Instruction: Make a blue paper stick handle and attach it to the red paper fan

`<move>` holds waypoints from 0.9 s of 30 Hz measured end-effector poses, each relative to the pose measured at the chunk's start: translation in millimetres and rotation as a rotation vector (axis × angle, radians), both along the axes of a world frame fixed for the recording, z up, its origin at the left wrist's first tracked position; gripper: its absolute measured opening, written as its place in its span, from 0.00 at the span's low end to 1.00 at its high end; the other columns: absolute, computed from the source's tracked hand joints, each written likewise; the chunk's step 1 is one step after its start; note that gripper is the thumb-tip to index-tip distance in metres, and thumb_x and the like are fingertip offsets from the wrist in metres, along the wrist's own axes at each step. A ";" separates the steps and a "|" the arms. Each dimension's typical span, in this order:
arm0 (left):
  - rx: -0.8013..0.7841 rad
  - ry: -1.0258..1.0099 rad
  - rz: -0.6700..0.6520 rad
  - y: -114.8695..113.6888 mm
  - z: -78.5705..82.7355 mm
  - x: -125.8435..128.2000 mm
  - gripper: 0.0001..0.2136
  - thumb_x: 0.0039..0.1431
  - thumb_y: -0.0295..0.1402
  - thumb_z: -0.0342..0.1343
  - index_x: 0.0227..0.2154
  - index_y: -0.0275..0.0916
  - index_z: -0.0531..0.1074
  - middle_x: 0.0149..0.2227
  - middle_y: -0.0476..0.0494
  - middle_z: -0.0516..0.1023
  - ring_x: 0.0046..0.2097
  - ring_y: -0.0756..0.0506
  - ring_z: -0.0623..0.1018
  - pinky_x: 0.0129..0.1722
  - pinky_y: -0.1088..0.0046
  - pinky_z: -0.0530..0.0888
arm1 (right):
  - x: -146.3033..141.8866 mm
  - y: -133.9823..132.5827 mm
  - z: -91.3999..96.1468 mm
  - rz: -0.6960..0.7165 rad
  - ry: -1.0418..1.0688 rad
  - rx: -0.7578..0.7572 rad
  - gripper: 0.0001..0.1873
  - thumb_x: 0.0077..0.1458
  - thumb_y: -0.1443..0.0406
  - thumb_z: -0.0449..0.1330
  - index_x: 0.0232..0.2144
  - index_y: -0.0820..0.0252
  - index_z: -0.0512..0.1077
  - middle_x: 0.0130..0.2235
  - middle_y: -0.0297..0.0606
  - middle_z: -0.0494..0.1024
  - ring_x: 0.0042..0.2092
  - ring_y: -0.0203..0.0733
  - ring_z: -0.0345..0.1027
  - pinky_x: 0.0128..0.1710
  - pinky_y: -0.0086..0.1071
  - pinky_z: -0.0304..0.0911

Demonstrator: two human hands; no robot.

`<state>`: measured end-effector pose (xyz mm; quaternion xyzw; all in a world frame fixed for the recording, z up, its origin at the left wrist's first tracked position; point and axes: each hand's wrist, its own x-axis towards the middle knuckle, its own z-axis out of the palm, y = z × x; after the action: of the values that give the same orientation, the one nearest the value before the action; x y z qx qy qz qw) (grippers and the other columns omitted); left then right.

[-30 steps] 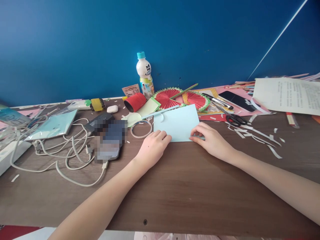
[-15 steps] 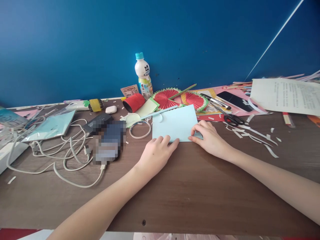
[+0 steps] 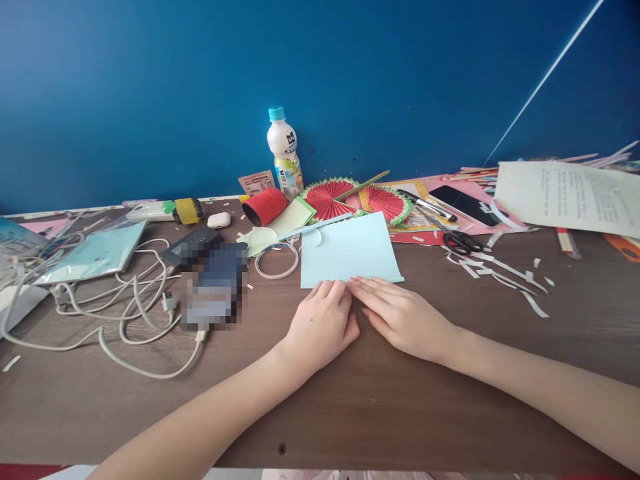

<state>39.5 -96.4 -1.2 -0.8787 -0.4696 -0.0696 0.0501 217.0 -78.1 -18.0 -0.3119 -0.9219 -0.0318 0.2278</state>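
Note:
A light blue sheet of paper [image 3: 345, 247] lies flat on the brown table, its near edge turned up into a narrow fold that shows at the right corner. My left hand [image 3: 325, 323] rests at the middle of this edge, its fingers curled and pressed together on the paper, thumb tucked on the near side. My right hand [image 3: 405, 317] lies beside it with fingers stretched out over the fold, the tips meeting the left fingers. The thumb is apart, below. A thin light blue paper strip [image 3: 315, 227] crosses the sheet's far left corner.
Behind the sheet stand a drink bottle [image 3: 286, 153] and red-green pleated paper fans [image 3: 333, 199]. A tape roll [image 3: 277, 260] is at its left. Scissors [image 3: 463, 241], a pen [image 3: 433, 207] and paper scraps lie right. White cables [image 3: 135, 300] and a phone [image 3: 217, 283] spread left.
My right hand has moved left from the sheet's near right corner to beside my left hand. My left fingers have curled in more. The view has shifted slightly.

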 end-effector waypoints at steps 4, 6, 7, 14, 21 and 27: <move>0.030 -0.005 0.002 -1.5 -1.9 0.1 0.15 0.55 0.29 0.44 0.44 0.31 0.67 0.37 0.41 0.69 0.39 0.44 0.68 0.41 0.67 0.71 | -2.7 -2.4 -0.5 -0.068 -0.056 0.057 0.20 0.58 0.72 0.44 0.51 0.71 0.65 0.51 0.48 0.71 0.52 0.43 0.66 0.50 0.38 0.65; 0.038 -0.017 0.014 -2.4 -2.8 0.1 0.16 0.56 0.29 0.44 0.46 0.31 0.65 0.38 0.41 0.70 0.40 0.44 0.69 0.42 0.66 0.71 | -2.2 -1.0 0.6 -0.098 -0.056 0.081 0.20 0.57 0.73 0.45 0.49 0.70 0.68 0.49 0.47 0.73 0.49 0.43 0.69 0.48 0.36 0.67; 0.039 -0.024 0.021 -2.9 -3.1 0.1 0.17 0.56 0.29 0.43 0.48 0.31 0.64 0.39 0.41 0.70 0.41 0.43 0.69 0.42 0.66 0.71 | -1.4 -0.5 1.5 -0.120 -0.054 0.084 0.19 0.57 0.73 0.45 0.47 0.69 0.69 0.47 0.46 0.75 0.47 0.42 0.70 0.46 0.35 0.68; -0.008 -0.003 0.089 -5.1 -0.2 -2.4 0.21 0.58 0.34 0.43 0.54 0.35 0.60 0.44 0.40 0.70 0.45 0.41 0.68 0.49 0.59 0.67 | 16.0 -2.2 15.4 -0.426 -0.139 0.046 0.16 0.53 0.70 0.48 0.35 0.57 0.76 0.30 0.35 0.80 0.29 0.41 0.74 0.22 0.31 0.61; 0.014 0.023 0.119 -6.6 1.7 -5.3 0.21 0.60 0.38 0.42 0.55 0.41 0.59 0.45 0.41 0.70 0.45 0.40 0.68 0.49 0.51 0.64 | 26.3 3.7 20.3 -0.543 -0.168 0.070 0.14 0.48 0.70 0.50 0.21 0.59 0.75 0.20 0.36 0.76 0.23 0.39 0.67 0.21 0.30 0.49; 0.091 -0.001 0.090 6.4 0.2 -14.5 0.13 0.60 0.26 0.41 0.41 0.39 0.69 0.34 0.46 0.73 0.37 0.46 0.71 0.49 0.60 0.64 | 24.8 15.8 16.2 -0.356 -0.047 0.220 0.13 0.48 0.73 0.50 0.18 0.60 0.70 0.18 0.33 0.72 0.22 0.35 0.62 0.28 0.31 0.51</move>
<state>25.0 -90.0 -1.0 -0.8534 -0.5051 -0.0887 0.0928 241.9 -62.3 -1.8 -0.4421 -0.8483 -0.1794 0.2296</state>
